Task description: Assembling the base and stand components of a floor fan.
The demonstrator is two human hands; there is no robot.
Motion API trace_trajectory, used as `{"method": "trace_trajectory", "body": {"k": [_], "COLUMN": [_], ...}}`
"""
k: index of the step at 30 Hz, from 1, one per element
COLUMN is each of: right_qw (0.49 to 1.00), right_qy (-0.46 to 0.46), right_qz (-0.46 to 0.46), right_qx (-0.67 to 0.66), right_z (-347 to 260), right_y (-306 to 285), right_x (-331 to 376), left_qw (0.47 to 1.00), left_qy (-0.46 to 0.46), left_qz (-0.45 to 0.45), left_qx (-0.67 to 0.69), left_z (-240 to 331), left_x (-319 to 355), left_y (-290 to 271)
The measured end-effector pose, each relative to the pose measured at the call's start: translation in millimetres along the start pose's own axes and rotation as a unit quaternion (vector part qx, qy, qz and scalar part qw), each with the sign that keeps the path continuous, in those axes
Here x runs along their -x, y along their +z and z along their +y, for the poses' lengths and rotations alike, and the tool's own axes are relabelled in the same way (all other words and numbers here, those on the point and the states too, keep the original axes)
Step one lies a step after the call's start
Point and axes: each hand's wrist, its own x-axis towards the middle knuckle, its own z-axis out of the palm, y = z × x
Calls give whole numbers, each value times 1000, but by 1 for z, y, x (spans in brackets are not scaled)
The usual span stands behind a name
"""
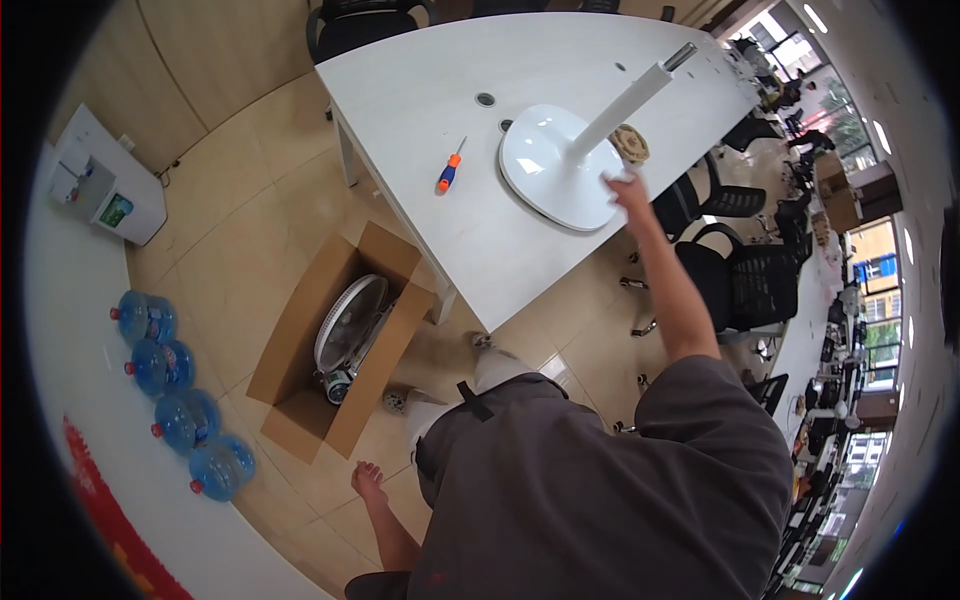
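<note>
A glossy white round fan base (550, 165) stands on the white table, with a white pole (625, 110) ending in a bare metal tube rising from it, leaning right in the picture. My right hand (626, 192), somewhat blurred, is at the right rim of the base, fingers partly stretched out; whether it touches the rim I cannot tell. My left hand (368, 478) hangs low beside the open cardboard box (285, 350), fingers loosely apart and nothing in them. Inside that box lies a fan head (350, 325) with a round grille, among other parts partly hidden by the flaps.
An orange and blue screwdriver (450, 175) lies on the table (480, 250) left of the base. A brown ring-shaped piece (630, 145) sits behind the pole. Several blue water bottles (185, 420) line the left wall near a white dispenser (110, 180). Black chairs (745, 285) stand at right.
</note>
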Motion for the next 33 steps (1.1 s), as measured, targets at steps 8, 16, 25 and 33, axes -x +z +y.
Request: {"method": "trace_trajectory", "body": {"k": [8,16,25,33], "right_qw": [966,947,953,921], "right_qy": [-205,-228,-246,-325], "right_qz": [127,174,114,-46], "right_qx": [-89,-147,-132,-210], "right_z": [-85,-90,-166,-195], "right_y": [10,24,-11,7], "right_x": [-186,-183,-53,158], "left_qw": [981,977,970,965], "left_qy": [118,-69,-36,138], "left_qz": [149,189,167,116], "left_qx": [42,73,171,189], "left_z": [-50,-228,-315,-322], "left_x": [128,238,232,223], "left_y": [40,83,105,117]}}
